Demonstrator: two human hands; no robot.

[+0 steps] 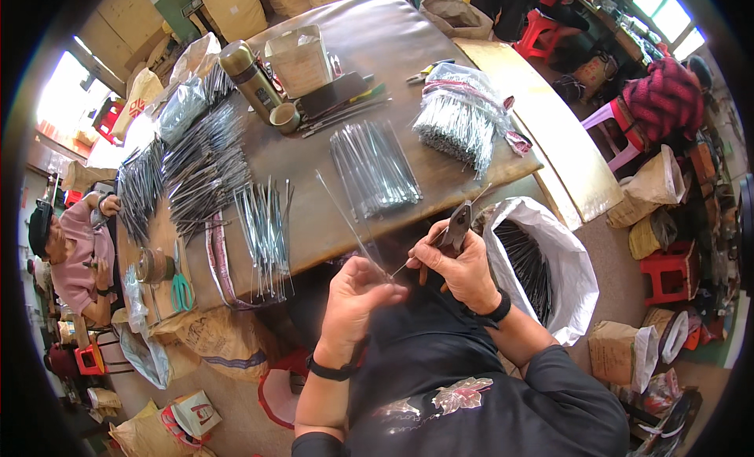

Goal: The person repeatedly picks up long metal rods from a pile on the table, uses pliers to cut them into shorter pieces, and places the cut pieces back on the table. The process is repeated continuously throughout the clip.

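My right hand (462,268) is closed round a pair of dark-jawed pliers (453,235), with its orange handle ends showing below the palm. Between that thumb and forefinger a thin metal rod also seems pinched, sloping down toward the other hand. Slightly blurred, my left hand (353,300) pinches a long thin metal rod (342,211) that slants up and left over the table edge. The fingertips of both hands are close together, and the exact contact between the rods is too small to make out. Beyond them lies a neat row of metal rods (375,170).
More rod bundles (206,162) cover the table's left side, near green-handled scissors (182,290). A thermos (250,76), a cardboard box (298,60) and a bagged rod bundle (459,115) stand farther back. A white sack (577,280) of rods is at my right. A co-worker (78,257) sits left.
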